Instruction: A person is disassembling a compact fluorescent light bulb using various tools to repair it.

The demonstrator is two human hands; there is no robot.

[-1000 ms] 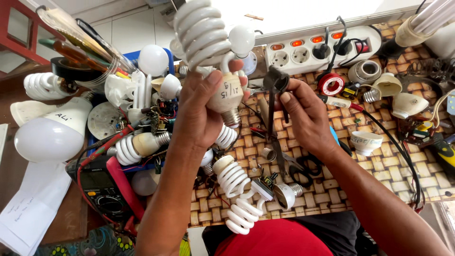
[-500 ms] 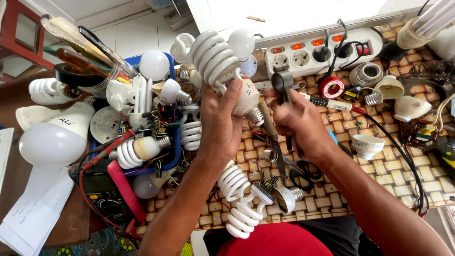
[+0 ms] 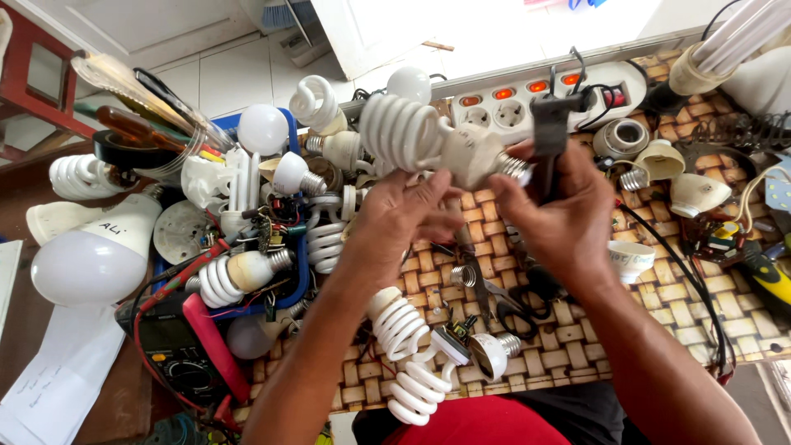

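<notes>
**Spiral bulb turned sideways to meet the black socket**

The left hand (image 3: pixel 408 218) is closed around the white base of a spiral bulb (image 3: pixel 428 140), which now lies nearly level in the upper middle of the frame, coil to the left and metal screw cap to the right. A second ago the same bulb stood upright with its coil at the top edge; half a second ago it was tilted. The right hand (image 3: pixel 564 218) is wrapped around a black lamp socket (image 3: pixel 550 132), and the screw cap sits right at that socket; whether the thread has entered it cannot be seen. Earlier the two were apart, so the bulb looks close to being seated.

Behind them, the white power strip (image 3: pixel 527 103) and, at the left, the blue tray (image 3: pixel 298 264) of spare bulbs lie as before. So do the scissors (image 3: pixel 494 292) on the woven mat (image 3: pixel 659 330) below the hands.
</notes>
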